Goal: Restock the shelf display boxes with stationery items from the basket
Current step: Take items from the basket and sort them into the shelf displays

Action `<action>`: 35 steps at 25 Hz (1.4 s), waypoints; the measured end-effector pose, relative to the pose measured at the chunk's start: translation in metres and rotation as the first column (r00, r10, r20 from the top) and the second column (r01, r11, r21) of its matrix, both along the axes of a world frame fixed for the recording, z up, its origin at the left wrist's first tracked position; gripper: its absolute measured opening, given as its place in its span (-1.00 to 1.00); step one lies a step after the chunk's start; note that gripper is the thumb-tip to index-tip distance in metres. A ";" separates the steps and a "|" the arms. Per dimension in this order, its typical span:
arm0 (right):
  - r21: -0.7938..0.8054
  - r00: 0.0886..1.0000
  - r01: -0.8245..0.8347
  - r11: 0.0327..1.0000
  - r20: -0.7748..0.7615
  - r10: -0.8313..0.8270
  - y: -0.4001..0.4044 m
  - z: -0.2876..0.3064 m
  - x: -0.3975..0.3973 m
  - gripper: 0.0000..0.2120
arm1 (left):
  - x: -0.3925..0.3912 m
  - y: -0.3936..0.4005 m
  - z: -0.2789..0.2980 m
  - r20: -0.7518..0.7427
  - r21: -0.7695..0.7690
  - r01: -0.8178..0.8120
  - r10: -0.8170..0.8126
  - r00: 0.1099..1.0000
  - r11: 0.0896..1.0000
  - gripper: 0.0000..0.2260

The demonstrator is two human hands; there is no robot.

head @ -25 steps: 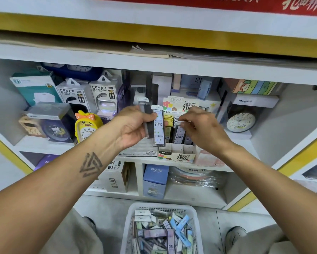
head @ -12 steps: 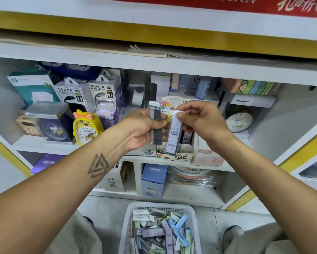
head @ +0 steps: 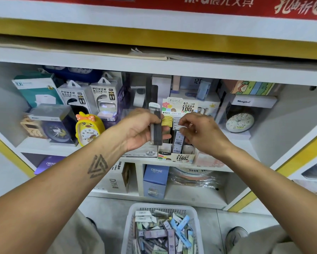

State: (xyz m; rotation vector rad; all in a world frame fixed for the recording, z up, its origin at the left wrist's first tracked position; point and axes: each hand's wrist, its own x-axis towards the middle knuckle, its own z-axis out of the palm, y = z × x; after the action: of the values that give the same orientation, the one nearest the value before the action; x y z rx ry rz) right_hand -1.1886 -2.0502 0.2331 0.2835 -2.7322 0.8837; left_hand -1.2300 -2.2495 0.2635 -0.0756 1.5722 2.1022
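My left hand grips a slim dark lead case upright in front of the shelf. Just to its right, my right hand pinches the white cap of a patterned lead case that stands in the open display box, among rows of yellow and white capped cases. The box is printed with "0.7" and "100". Below, on the floor between my legs, a white plastic basket holds several loose cases in blue, purple, green and white.
A 2B display box sits left of the open one, a pink box on its right. Power bank packs, a yellow duck clock and boxed clocks fill the shelf. A blue CRUHRE box stands below.
My right hand took the patterned case from my left hand and lowered it into the display box. My left hand still holds the dark case.
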 end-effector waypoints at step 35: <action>0.323 0.996 0.052 0.945 0.057 -0.074 -0.003 0.002 -0.002 -0.88 | -0.003 0.005 -0.023 -0.507 -0.677 -0.095 -0.369 0.779 0.729 -0.68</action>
State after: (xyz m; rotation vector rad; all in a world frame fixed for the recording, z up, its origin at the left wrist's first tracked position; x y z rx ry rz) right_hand -1.1906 -2.0531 0.2347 0.2279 -2.9250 0.4344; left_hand -1.2330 -2.2444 0.2410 0.5359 2.5853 1.3589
